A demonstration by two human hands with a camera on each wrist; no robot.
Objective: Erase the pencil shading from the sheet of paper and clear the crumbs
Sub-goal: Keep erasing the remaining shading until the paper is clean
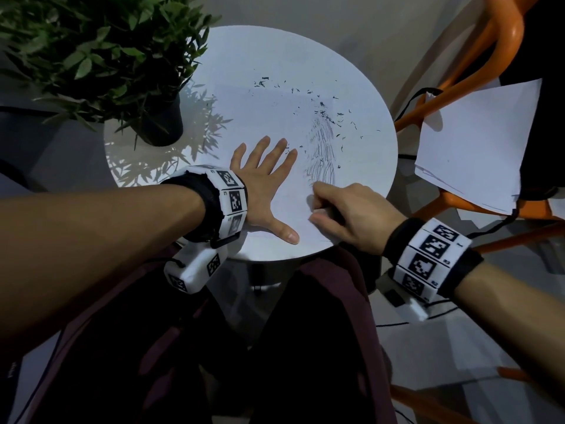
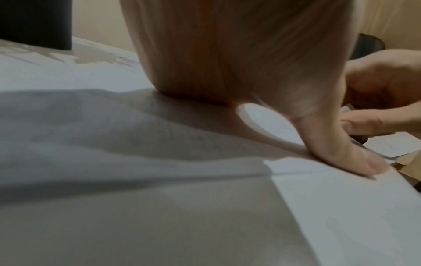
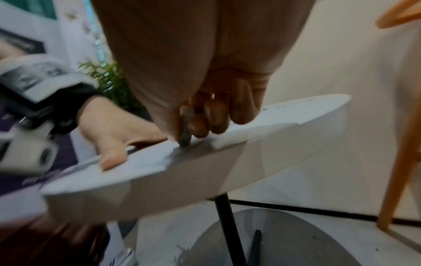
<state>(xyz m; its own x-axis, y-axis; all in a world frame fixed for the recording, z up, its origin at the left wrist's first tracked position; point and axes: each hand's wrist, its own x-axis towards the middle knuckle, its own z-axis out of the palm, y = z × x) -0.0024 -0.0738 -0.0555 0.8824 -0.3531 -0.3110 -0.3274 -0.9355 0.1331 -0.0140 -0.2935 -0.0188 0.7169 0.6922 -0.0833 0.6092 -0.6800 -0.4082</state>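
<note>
A small round white surface [image 1: 232, 56] fills this corner of the room, with a potted plant [image 1: 101, 56] on its far left and an orange chair [image 1: 477, 50] carrying loose sheets [image 1: 477, 142] off to the right. Take the plant as the marker: the sheet of paper [image 1: 275, 117] lies flat just right of its pot, and the pencil shading [image 1: 322, 154] that remains sits further right again, a band of scribbled strokes running toward the near edge. Dark crumbs [image 1: 305, 99] are scattered across the paper beyond and beside that band, on the side away from the person.

The left hand [image 1: 263, 185] lies spread, palm down, fingers straight, pinning the sheet between the plant and the shading. The right hand [image 1: 345, 212] is curled at the near end of the strokes, and the right wrist view shows its fingers pinching a small dark eraser [image 3: 185, 136], its tip touching the paper.

Much shading is left, so the rubbing looks to be partway through. To do it well I'd keep the flat hand close beside the strokes — thin paper will likely buckle otherwise — and rub in short passes away from that hand, with moderate pressure. The near strokes lie by the sheet's edge, where a hard pull toward the body might crease it. Crumbs are best swept off last, lightly, so they don't smear.
</note>
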